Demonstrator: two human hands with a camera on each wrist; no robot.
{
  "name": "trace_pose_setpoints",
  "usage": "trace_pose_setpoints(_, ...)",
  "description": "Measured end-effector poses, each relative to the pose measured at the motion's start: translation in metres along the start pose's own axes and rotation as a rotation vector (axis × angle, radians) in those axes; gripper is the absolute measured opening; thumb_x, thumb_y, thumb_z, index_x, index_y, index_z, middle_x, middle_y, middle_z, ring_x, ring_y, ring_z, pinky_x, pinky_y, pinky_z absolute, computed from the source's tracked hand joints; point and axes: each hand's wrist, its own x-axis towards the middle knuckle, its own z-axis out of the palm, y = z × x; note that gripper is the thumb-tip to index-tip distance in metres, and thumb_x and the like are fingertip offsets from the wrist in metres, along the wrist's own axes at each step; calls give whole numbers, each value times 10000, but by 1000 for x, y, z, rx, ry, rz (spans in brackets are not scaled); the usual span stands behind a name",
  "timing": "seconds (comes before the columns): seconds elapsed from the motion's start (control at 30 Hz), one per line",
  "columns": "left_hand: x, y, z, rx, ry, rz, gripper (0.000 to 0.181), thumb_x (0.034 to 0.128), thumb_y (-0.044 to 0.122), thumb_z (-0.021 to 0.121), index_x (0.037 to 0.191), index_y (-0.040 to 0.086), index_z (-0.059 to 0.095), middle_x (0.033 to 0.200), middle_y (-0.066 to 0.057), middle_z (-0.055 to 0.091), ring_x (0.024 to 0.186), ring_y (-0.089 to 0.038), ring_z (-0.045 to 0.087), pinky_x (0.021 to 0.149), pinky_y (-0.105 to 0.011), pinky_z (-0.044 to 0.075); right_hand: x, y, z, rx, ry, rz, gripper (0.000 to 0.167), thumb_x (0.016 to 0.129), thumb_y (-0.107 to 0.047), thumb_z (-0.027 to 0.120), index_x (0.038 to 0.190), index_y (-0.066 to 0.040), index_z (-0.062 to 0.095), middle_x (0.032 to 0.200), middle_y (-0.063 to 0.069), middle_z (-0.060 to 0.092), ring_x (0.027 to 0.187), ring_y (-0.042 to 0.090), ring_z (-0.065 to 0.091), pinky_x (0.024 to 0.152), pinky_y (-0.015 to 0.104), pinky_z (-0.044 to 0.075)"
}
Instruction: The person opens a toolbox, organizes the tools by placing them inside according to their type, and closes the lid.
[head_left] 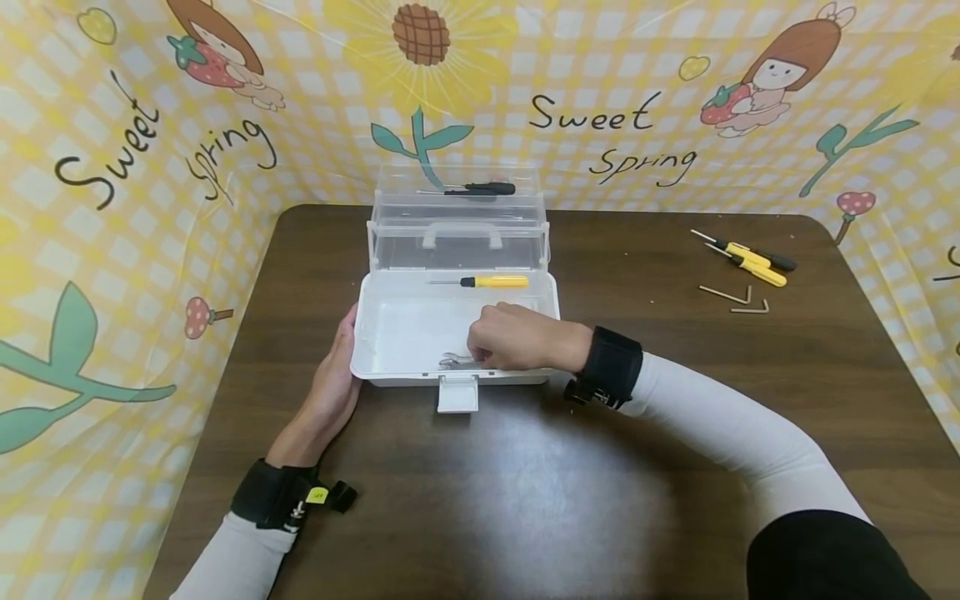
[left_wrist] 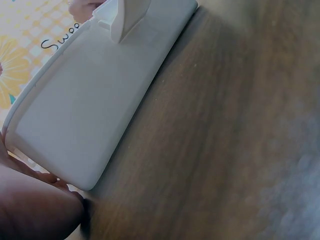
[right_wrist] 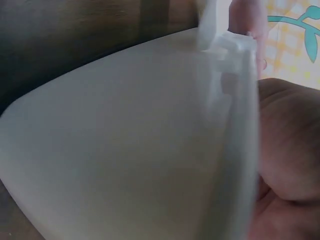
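A white plastic toolbox (head_left: 405, 333) stands with its lid up, its latch (head_left: 457, 394) hanging at the front. My left hand (head_left: 335, 375) rests along the box's left end, fingers extended. My right hand (head_left: 517, 337) reaches inside near the front wall, fingers bent downward. Small silver wrenches (head_left: 456, 361) show beside its fingertips; whether it grips one is hidden. A yellow screwdriver (head_left: 498, 282) lies at the back of the box. In the right wrist view, the box front (right_wrist: 125, 140) covers much of the right hand (right_wrist: 290, 145).
Black screwdrivers (head_left: 487, 189) lie in the clear upper tray (head_left: 397, 218) behind the box. On the right of the brown table (head_left: 615, 467) are two yellow-and-black screwdrivers (head_left: 750, 258) and two hex keys (head_left: 738, 300). A patterned cloth (head_left: 465, 150) hangs behind and at the sides.
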Motion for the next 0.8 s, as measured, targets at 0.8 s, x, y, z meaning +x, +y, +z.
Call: trace_pose_setpoints(0.8, 1, -2, -1, -22, 5, 3, 687, 1136, 556, 198, 1720, 236, 30, 1788, 47, 18, 1626, -133, 38, 1325, -452, 46, 6, 13, 13, 105, -60, 35, 257, 911, 61, 699, 733, -117, 648, 663, -71, 412, 638, 100, 387, 615, 242, 346)
